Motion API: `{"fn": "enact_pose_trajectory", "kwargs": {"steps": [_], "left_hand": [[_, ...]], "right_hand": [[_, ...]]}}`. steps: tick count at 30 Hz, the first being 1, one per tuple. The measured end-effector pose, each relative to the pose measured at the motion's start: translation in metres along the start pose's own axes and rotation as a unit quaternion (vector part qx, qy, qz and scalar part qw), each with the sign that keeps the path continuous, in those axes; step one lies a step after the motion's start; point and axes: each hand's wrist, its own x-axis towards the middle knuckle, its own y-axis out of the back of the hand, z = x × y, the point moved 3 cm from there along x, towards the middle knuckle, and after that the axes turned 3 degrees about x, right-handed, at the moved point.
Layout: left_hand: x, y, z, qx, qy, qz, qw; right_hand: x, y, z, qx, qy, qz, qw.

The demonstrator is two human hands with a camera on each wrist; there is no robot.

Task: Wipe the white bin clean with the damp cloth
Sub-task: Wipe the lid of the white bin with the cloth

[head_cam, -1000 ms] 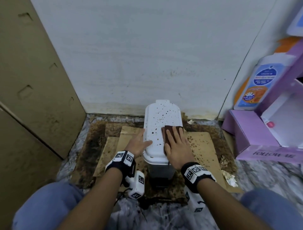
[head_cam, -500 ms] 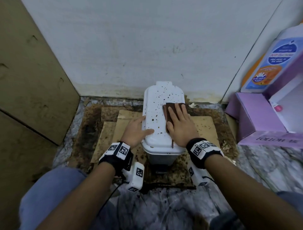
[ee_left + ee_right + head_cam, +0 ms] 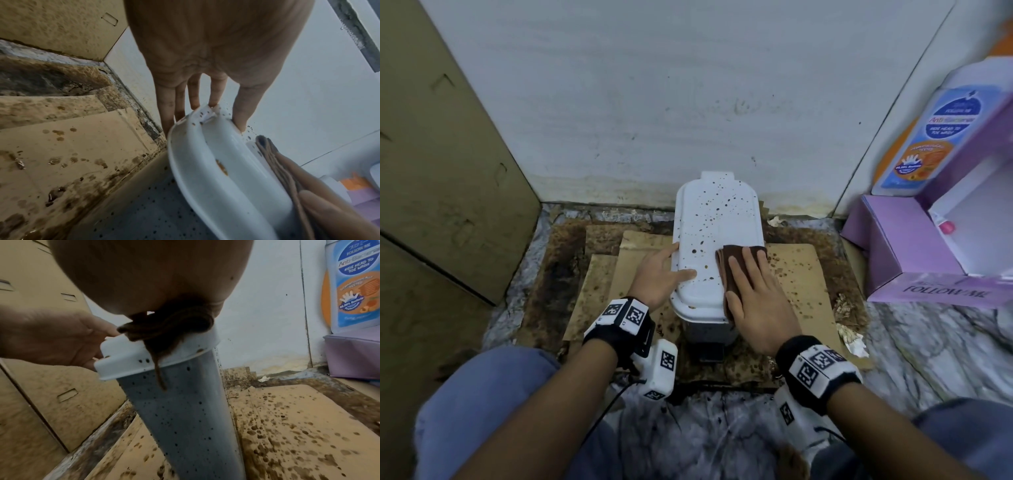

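Wiping step: right hand point(image 3: 755, 294) pressed brown cloth point(image 3: 736, 255) flat-fingered on spattered bin lid point(image 3: 717, 219), left hand point(image 3: 659, 274) steadying open; far spots needed next.

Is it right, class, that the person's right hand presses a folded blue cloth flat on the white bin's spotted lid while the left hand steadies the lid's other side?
Not quite: the cloth is brown, not blue, as the head view shows. The right hand does press it flat on the white bin, and the left hand steadies the other side.
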Motion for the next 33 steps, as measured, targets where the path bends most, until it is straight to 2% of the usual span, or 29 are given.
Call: {"fn": "enact_pose_trajectory", "kwargs": {"steps": [7,16,27,33], "left_hand": [[0.007,0.001,0.000,-0.039,0.024,-0.001,0.999],[0.018,0.003,-0.007,-0.026,0.040,0.004,0.999],[0.037,0.018,0.014,-0.095,0.070,-0.045,0.992],[0.057,0.017,0.023,-0.050,0.060,-0.069,0.995]], "right_hand": [[0.043,0.010,0.010,-0.005,0.003,-0.022,1.000],[0.123,0.023,0.030,0.009,-0.004,-0.055,0.998],[0.085,0.016,0.028,0.026,0.007,-0.042,0.999],[0.110,0.026,0.032,0.011,0.005,-0.059,0.998]]}}
